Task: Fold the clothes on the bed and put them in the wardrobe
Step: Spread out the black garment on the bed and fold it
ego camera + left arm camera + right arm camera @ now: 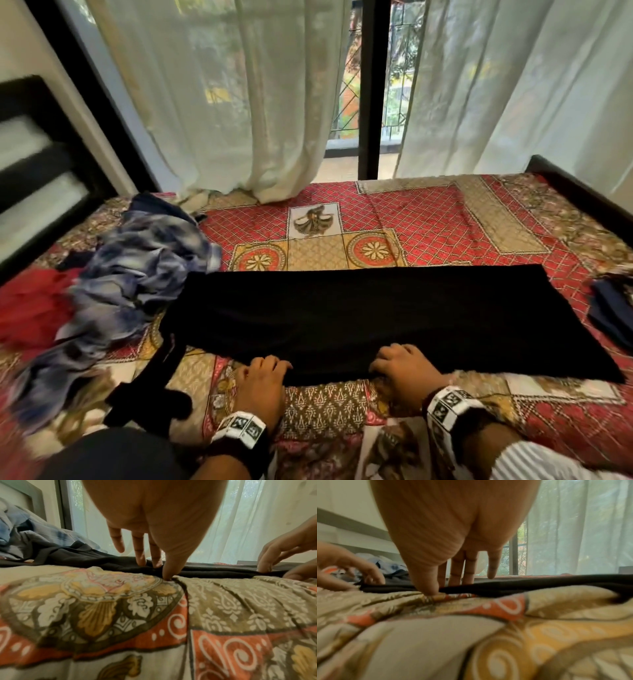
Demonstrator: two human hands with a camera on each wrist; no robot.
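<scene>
Lying flat across the patterned bedspread (428, 219) is the black garment (342, 315), spread in a long band and serving as landmark for this entry.

Left hand (263, 377): pinching the garment's near edge, fingers (142, 555) curling on top of the cloth and thumb tucking under at the hem.

Right hand (404, 368): gripping the same near edge further toward the garment's right end, fingers (467, 566) resting on the cloth, thumb pressing down at the edge.

Blue-and-white tie-dye garment (137, 274): lying crumpled at the black garment's left end, touching it.

Red cloth (30, 308): sitting beyond the tie-dye piece, further left.

Dark blue folded item (613, 308): resting just past the black garment's right end.

White curtains (222, 102): hanging behind the black garment's far side.
</scene>
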